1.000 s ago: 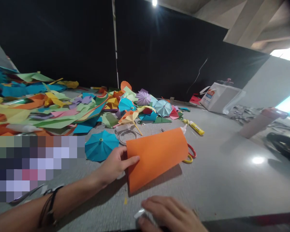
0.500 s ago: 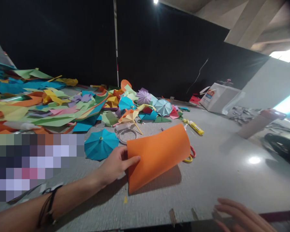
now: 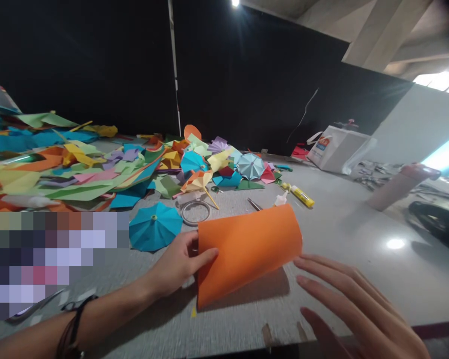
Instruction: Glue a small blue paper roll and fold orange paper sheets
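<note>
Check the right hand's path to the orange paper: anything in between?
Nothing visible stands between the right hand and the near right end of the orange paper; whether fingertips touch it is unclear. The white-tipped bottle lies beyond the paper's far edge, off that path.

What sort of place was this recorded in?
Likely an indoor paper-craft workspace, judging by the heaped coloured paper, the blue paper umbrella and the orange sheet in the left hand.

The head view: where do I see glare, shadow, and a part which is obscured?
Head view: a bright glare spot on the smooth grey tabletop, right of the curled orange paper sheet; same head view, a shadow on the tabletop below that sheet; same head view, coarse square blocks hide a patch at the left edge.
</note>
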Available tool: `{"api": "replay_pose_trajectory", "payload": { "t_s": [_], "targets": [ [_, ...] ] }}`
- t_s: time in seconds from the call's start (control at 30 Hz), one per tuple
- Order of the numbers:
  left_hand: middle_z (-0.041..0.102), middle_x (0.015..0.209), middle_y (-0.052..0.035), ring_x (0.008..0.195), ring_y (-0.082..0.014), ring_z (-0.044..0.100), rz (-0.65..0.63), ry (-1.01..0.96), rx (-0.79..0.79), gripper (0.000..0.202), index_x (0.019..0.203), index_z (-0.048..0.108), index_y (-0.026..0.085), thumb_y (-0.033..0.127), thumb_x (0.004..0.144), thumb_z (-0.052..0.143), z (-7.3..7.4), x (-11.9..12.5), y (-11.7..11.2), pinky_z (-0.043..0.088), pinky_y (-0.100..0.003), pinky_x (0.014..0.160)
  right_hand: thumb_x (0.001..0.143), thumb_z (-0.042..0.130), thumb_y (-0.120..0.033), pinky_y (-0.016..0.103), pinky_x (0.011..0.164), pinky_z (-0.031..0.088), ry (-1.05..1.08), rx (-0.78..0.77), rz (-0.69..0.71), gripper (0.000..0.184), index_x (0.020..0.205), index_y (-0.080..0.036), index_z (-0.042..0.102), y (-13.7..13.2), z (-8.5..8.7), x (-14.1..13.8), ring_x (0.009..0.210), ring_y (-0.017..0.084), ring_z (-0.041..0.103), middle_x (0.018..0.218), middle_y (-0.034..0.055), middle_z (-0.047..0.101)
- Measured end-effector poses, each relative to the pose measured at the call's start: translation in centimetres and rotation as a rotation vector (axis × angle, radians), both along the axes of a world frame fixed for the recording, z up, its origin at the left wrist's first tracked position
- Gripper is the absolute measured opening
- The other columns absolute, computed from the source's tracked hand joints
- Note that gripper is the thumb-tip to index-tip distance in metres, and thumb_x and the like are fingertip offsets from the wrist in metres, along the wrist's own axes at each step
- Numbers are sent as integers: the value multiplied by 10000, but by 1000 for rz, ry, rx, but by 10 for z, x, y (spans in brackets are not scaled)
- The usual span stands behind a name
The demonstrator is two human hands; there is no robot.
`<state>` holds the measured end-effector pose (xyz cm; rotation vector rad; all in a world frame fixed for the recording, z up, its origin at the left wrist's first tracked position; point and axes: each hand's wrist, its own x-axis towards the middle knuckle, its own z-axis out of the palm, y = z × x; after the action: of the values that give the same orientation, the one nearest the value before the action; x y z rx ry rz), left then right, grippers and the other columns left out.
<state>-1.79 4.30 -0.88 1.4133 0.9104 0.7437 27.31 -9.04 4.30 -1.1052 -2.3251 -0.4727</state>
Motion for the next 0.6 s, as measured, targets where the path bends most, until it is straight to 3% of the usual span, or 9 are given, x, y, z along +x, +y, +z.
{"api": "replay_pose_trajectory", "payload": {
  "t_s": [0.1, 0.13, 0.2, 0.27, 0.37, 0.43, 0.5, 0.6],
  "targets": [
    [762, 1184, -134, 1059, -330, 728, -41, 38, 7, 466, 1166, 693, 125, 464, 851, 751, 3, 0, -6, 597, -368, 828, 1005, 608, -194, 458, 1109, 491, -22, 31, -2, 413, 1411, -138, 553, 39, 16, -31, 1338, 295, 562, 1391, 151, 643],
    [763, 1180, -127, 1060, -324, 726, -62, 40, 17, 459, 1179, 692, 130, 461, 865, 738, 4, 0, -7, 596, -366, 835, 1027, 597, -279, 508, 1120, 470, -53, 18, -12, 448, 1437, -113, 522, 53, 17, -40, 1360, 329, 534, 1435, 172, 609],
    [765, 1172, -112, 1070, -311, 716, -110, 39, 65, 421, 1184, 697, 138, 444, 896, 706, 6, -1, -11, 587, -363, 859, 1069, 517, -380, 578, 1132, 427, -118, -51, -66, 499, 1485, -107, 473, 80, 16, -52, 1371, 368, 508, 1470, 178, 582],
    [764, 1156, -94, 1066, -299, 704, -151, 48, 130, 378, 1175, 708, 145, 418, 914, 684, 7, -2, -13, 576, -358, 870, 1096, 442, -418, 548, 1097, 451, -139, -160, -36, 485, 1468, -110, 488, 103, 10, -59, 1306, 350, 561, 1379, 169, 647],
    [756, 1152, -76, 1041, -282, 696, -186, 80, 173, 347, 1185, 707, 160, 397, 936, 657, 8, -4, -14, 566, -343, 848, 1127, 338, -388, 424, 931, 516, -86, -346, 10, 396, 1251, -146, 626, 124, 0, -58, 1039, 275, 676, 1063, 113, 748],
    [754, 1133, -64, 1039, -268, 691, -188, 119, 210, 307, 1164, 708, 173, 386, 957, 629, 10, -5, -12, 559, -328, 842, 1132, 289, -336, 361, 799, 488, -51, -418, 19, 421, 1012, -165, 655, 130, -7, -53, 813, 220, 651, 845, 71, 711],
    [755, 1044, -49, 974, -241, 694, -164, 186, 291, 244, 1076, 715, 180, 372, 960, 619, 18, -6, -10, 554, -306, 803, 1127, 275, -298, 334, 708, 419, -6, -420, 33, 446, 830, -181, 587, 132, -14, -47, 666, 176, 553, 713, 36, 624],
    [741, 950, -27, 856, -201, 691, -56, 293, 470, 172, 992, 698, 196, 346, 950, 627, 42, -12, -9, 542, -276, 717, 1116, 311, -287, 313, 637, 331, 141, -391, 56, 420, 737, -200, 469, 130, -24, -37, 601, 140, 453, 656, 0, 531]
  ]
}}
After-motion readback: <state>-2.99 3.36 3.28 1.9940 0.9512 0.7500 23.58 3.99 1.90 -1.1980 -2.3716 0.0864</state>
